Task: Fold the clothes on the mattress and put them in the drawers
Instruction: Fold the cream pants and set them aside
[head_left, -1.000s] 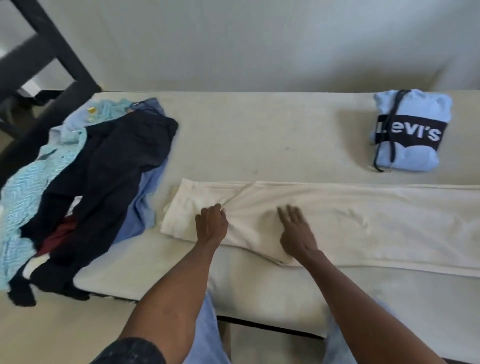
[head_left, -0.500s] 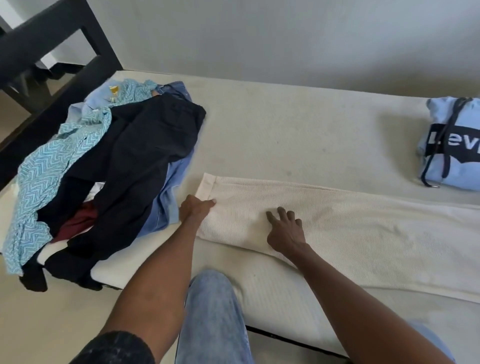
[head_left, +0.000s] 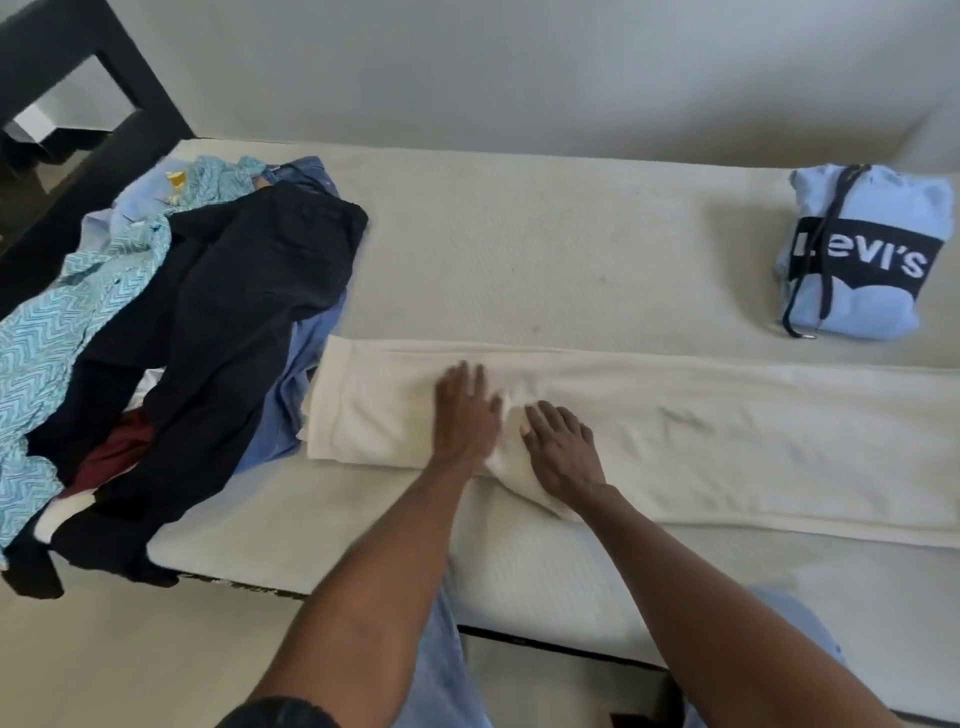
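1. Mattress (head_left: 545, 249) against wall.
2. Cream trousers (head_left: 727, 431) lie lengthwise along near edge.
3. Clothes pile (head_left: 208, 322) at left end, touching trousers' end.
4. Folded hoodie (head_left: 857, 254) far right, apart.
5. L hand (head_left: 465, 415) & R hand (head_left: 561, 449) flat, fingers straight, pressing trousers side by side.

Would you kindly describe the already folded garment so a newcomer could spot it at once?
Start at the cream mattress and look to its far right corner. There lies the light blue hoodie, apart from the pile. Only it is folded, with a dark band lettered Levi's.

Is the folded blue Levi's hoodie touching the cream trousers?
Apart. The head view shows a bare strip of mattress between the hoodie and the trousers.
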